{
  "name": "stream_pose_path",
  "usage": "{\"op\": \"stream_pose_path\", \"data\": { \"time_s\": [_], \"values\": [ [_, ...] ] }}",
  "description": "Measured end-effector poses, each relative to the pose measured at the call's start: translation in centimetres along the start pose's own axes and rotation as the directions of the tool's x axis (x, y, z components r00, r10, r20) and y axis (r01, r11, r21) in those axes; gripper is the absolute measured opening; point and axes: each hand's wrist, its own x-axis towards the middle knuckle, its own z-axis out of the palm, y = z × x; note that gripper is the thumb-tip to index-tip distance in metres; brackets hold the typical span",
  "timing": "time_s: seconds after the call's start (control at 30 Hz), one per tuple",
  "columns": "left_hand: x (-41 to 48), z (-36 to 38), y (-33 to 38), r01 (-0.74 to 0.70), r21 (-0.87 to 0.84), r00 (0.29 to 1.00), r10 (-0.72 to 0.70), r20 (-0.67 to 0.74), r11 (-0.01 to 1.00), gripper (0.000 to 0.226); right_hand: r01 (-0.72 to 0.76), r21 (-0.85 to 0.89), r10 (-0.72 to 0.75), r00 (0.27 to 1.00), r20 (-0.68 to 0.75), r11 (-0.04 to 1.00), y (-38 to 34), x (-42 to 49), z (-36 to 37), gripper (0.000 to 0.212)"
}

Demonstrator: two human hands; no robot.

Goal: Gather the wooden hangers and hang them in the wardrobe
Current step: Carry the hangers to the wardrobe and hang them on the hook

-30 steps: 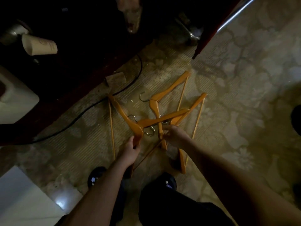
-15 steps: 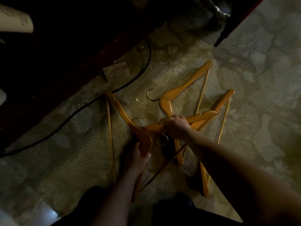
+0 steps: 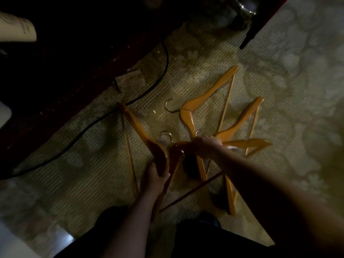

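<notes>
Hangers: four wooden hangers in a loose crossed pile on the carpet (image 3: 186,75), right in front of the person's legs.
Left-hand hanger (image 3: 138,130): lifted at its neck, one arm running up and left toward the cable, thin crossbar beneath it.
Right-hand hanger (image 3: 249,143): raised off the pile and blurred, its free arm pointing right, its neck meeting the other one's.
Far hanger (image 3: 210,96): flat on the carpet, metal hook (image 3: 169,105) curling left, one arm reaching up and right.
Fourth hanger (image 3: 242,121): lies to the right, crossing under the raised one.
Left hand (image 3: 155,178): fingers wrapped round the neck of the left-hand hanger, thumb on top.
Right hand (image 3: 207,147): fingers closed over the middle of the right-hand hanger, knuckles up.
Cable (image 3: 104,116): black, snaking along the carpet's left side, passing just beside the tip of the left-hand hanger.
Cardboard scrap (image 3: 130,80): near the cable, against dark furniture.
Paper cup (image 3: 17,28): on its side, top left, well apart from the pile.
Chair leg (image 3: 249,32): dark, top right.
</notes>
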Motion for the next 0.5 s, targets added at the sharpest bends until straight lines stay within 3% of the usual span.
{"op": "stream_pose_path", "data": {
  "time_s": [0.13, 0.2, 0.3, 0.5],
  "values": [
    [-3.9, -3.4, 2.7, 0.073, -0.171, 0.993, -0.088, -0.079, 0.983, 0.022, -0.167, 0.39, 0.067, 0.964, 0.258, 0.906, 1.2, -6.0, -1.3, 0.037],
    [-6.1, -5.7, 4.0, 0.069, -0.258, 0.994, -0.089, -0.066, 0.964, 0.017, -0.215, 0.482, 0.062, 0.947, 0.315, 0.85, 1.3, -9.4, -1.7, 0.035],
    [-10.3, -9.1, 5.6, 0.055, -0.294, 0.998, -0.054, 0.012, 0.954, 0.006, -0.145, 0.513, 0.035, 0.975, 0.218, 0.846, 1.4, -13.8, -2.4, 0.035],
    [-20.5, -15.1, 9.3, 0.011, -0.222, 0.993, 0.015, 0.114, 0.975, 0.012, -0.088, 0.546, 0.053, 0.995, 0.08, 0.833, 0.7, -24.6, -6.8, 0.03]
  ]
}}
